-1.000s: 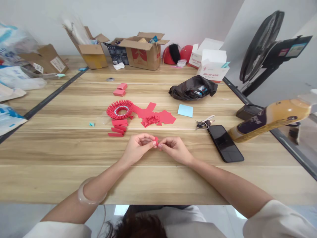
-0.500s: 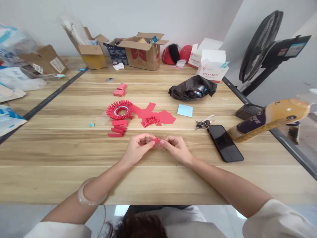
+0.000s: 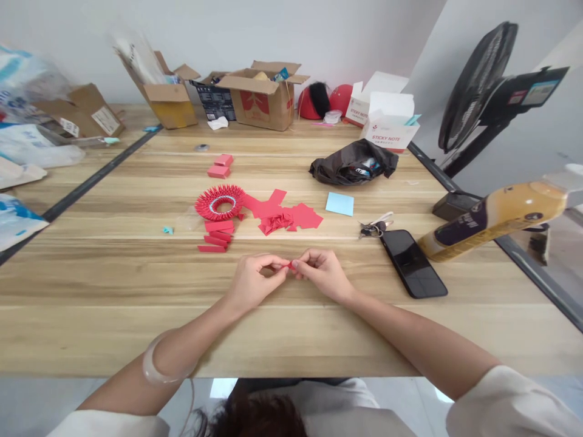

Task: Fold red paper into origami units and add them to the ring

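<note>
Between my fingertips is a small piece of folded red paper [image 3: 290, 265], mostly covered by them. My left hand [image 3: 257, 278] pinches its left side with thumb and fingers. On the other side, my right hand [image 3: 321, 273] is closed on it too. Just beyond my hands lie loose red paper sheets [image 3: 307, 216] and a heap of small folded red pieces [image 3: 277, 222]. To their left sits a spiky ring of folded red paper [image 3: 220, 203] with a pale blue inner edge. Folded red strips [image 3: 217, 237] lie in front of the ring.
Right of my hands are a black phone [image 3: 413, 263], keys [image 3: 373, 229] and a leaning yellow bottle [image 3: 492, 212]. A blue sticky-note pad [image 3: 339, 204] and a black plastic bag [image 3: 353, 162] lie farther back. Cardboard boxes [image 3: 262, 100] line the wall.
The red piece has turned and shows less between my fingers. My left fingertips have moved slightly right and down, closer to my right fingertips.
</note>
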A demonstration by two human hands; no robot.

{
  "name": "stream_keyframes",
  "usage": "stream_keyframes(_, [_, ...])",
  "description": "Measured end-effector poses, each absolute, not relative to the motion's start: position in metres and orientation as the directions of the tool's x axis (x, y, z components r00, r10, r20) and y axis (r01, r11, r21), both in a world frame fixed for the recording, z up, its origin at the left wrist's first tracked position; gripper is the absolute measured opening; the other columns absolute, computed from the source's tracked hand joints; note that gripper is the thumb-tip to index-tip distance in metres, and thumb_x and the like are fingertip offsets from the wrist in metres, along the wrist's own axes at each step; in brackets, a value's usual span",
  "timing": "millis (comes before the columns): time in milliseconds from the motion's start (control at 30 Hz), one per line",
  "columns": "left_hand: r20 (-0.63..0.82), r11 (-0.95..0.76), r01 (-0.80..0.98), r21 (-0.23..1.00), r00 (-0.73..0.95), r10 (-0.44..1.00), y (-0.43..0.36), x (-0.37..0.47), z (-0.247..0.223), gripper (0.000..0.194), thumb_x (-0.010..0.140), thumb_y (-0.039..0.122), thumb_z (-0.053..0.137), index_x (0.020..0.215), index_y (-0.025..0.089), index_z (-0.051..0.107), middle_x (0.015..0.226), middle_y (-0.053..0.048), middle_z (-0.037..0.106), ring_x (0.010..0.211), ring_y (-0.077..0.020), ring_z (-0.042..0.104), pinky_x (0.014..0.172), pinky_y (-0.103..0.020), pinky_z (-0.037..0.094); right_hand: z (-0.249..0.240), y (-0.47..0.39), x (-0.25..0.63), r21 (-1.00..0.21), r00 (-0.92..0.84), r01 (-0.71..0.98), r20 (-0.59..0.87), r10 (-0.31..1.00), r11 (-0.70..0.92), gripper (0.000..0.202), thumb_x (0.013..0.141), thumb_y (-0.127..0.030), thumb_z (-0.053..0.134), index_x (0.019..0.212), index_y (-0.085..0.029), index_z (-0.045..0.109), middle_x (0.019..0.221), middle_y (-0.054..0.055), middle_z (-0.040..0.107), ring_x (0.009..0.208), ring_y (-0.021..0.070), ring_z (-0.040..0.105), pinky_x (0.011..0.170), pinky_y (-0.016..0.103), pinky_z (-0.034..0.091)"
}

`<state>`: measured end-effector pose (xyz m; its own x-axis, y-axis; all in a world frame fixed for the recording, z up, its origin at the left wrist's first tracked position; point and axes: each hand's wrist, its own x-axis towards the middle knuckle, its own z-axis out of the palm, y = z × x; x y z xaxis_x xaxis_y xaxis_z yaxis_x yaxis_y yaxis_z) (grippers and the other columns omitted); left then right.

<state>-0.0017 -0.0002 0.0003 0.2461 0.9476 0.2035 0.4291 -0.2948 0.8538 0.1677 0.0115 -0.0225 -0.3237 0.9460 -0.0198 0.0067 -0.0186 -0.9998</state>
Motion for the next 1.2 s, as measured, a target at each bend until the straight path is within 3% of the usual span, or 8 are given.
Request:
stream_keyframes(333, [0.273,-0.324,0.465,0.824,0.177,0.946,0.002,-0.0061,-0.0047,0.008,0.072,0.019,0.062,0.075,0.015,0.069,0.075,-0.005,0.072,0.068,-0.0167,0.067,0.065,-0.024,0.052,-0.0185,0.0131,0.1696,-0.992,-0.374,-0.11,-0.019,0.927,-0.064,0.016,0.072,-0.03,0.065,0.077,-0.014,0.067,0.07,0.004,0.067,0.06,0.0107,0.058,0.058,0.024,0.044])
stream_keyframes(567, [0.207,-0.288,0.326,0.901,0.262,0.943,0.0023,-0.0043,-0.0014,0.011,0.074,0.02,0.062,0.08,0.013,0.07,0.077,-0.006,0.071,0.069,-0.0161,0.066,0.063,-0.023,0.052,-0.0208,0.0144,0.1693,-0.971,-0.369,-0.222,0.001,0.929,-0.088,0.013,0.068,-0.026,0.07,0.073,-0.016,0.064,0.065,0.0,0.065,0.058,0.0099,0.056,0.059,0.024,0.045])
stream_keyframes(1033, [0.233,-0.356,0.36,0.863,0.341,0.911,0.0021,-0.0047,-0.0011,0.013,0.076,0.021,0.062,0.084,0.016,0.071,0.083,-0.006,0.071,0.073,-0.0155,0.065,0.068,-0.024,0.051,-0.0163,0.0121,0.1694,-0.985,-0.382,-0.168,0.022,0.924,-0.046,0.017,0.074,-0.03,0.064,0.068,-0.016,0.058,0.065,0.0,0.062,0.059,0.0099,0.053,0.06,0.024,0.041])
stream_keyframes(1200, [0.19,-0.306,0.366,0.879,0.32,0.928,0.0008,-0.0036,-0.0001,0.014,0.072,0.022,0.066,0.084,0.016,0.071,0.081,-0.005,0.072,0.072,-0.0159,0.065,0.066,-0.024,0.051,-0.0188,0.0128,0.1691,-0.991,-0.369,-0.129,0.032,0.929,-0.017,0.019,0.075,-0.031,0.062,0.067,-0.016,0.055,0.061,-0.002,0.056,0.056,0.0089,0.048,0.057,0.023,0.038])
